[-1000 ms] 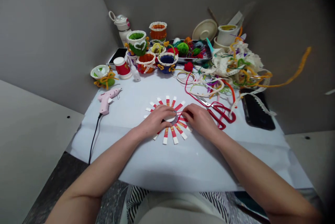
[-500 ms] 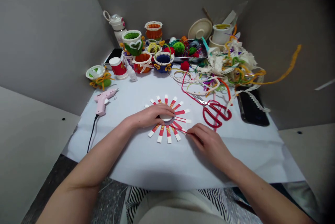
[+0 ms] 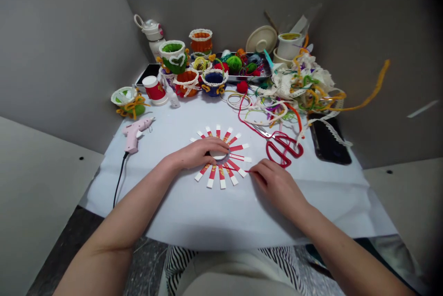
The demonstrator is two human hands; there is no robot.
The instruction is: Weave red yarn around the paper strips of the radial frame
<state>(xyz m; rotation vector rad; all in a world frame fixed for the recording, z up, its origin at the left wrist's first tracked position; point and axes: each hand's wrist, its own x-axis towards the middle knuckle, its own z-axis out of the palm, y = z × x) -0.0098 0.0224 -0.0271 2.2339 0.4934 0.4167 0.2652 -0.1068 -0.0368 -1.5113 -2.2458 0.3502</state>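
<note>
Lying flat: cut cup (image 3: 218,156) w/ red-white strips (image 3: 238,148) splayed sunburst-like.

Two hands, left (image 3: 195,154) and right (image 3: 277,184), one splayed cup (image 3: 238,147), one glue gun (image 3: 134,130), one scissors (image 3: 272,137).

**Illumination:** soft, even, moderately bright, falling from above. The white paper-covered table (image 3: 194,213) is the brightest surface and shows no blown highlights.

**Shadows:** faint and diffuse, lying close under the left hand (image 3: 199,153) and right hand (image 3: 277,184).

**Glare:** only a faint sheen on the glossy black flat slab (image 3: 327,141).

**Vignette:** heavy and dark along the right edge and upper right corner.

**Distortion:** wide-angle. The table edges bow and the plain grey walls (image 3: 51,56) lean outward.

**Focus:** the centre is sharp and detail softens toward the bottom edge. The thin red yarn strand (image 3: 242,169) at the right fingers (image 3: 259,175) is barely resolved.
</note>
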